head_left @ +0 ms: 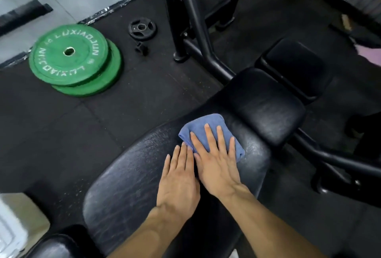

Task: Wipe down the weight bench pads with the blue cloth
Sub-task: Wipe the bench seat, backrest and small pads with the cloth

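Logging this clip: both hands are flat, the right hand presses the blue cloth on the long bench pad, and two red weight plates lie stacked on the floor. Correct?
Not quite: in the head view the weight plates are green, not red. The rest holds: right hand flat on the blue cloth, left hand flat beside it on the long bench pad.

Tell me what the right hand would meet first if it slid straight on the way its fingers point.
Probably the seat pad: the right hand points up-right over the blue cloth.
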Tool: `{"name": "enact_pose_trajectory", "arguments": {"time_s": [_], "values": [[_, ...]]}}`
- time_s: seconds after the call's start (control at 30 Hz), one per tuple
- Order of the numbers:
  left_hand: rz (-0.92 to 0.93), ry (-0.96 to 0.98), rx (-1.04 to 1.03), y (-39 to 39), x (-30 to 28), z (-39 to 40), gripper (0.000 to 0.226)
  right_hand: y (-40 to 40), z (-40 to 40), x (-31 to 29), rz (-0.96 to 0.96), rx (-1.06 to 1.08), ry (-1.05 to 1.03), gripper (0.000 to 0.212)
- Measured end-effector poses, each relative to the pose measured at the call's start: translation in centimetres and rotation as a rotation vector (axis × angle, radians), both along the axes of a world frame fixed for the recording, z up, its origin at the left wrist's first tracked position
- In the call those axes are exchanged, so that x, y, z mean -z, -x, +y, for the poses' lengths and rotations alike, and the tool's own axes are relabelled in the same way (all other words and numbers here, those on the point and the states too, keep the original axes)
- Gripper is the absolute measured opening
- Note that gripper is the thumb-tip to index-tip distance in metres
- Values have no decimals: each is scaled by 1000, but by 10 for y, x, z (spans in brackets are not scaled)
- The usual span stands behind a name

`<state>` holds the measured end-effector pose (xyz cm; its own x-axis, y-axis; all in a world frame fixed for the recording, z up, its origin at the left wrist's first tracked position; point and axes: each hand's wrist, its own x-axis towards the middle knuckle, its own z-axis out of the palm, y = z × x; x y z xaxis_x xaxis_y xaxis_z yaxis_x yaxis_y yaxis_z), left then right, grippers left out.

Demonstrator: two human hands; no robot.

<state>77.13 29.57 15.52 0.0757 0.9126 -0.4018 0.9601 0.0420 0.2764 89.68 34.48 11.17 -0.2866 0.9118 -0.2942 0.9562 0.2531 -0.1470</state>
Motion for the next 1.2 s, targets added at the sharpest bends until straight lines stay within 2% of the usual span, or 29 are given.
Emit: {"name": "enact_pose_trajectory", "arguments": {"time_s": [0.1,0.27,0.4,0.53,0.63,0.77,0.87,1.0,1.13,1.2], "values": [[85,6,39,-25,-1,46,71,-22,44,-5,9,-30,34,58],[103,-177,4,-63,2,136,75,-59,127,-20,-73,-25,71,78],[48,-135,174,-71,10,171,84,-64,144,-23,-88,-31,68,86],[-97,-144,115,-62,13,159,83,-67,140,-14,-2,-37,17,73],[-202,-167,49,-56,17,135,84,-71,124,-12,67,-52,-51,70],[-221,-190,11,-58,22,78,85,-75,73,-12,89,-107,-106,68],[-266,-231,-39,-60,26,34,73,-77,38,-8,98,-174,-118,73],[-189,-240,-72,-62,33,22,66,-81,36,-10,73,-237,-92,66],[-120,-249,-33,-68,31,50,69,-78,63,-10,96,-192,-77,61],[-103,-228,-21,-70,28,72,70,-79,84,-9,152,-139,-76,66]]}}
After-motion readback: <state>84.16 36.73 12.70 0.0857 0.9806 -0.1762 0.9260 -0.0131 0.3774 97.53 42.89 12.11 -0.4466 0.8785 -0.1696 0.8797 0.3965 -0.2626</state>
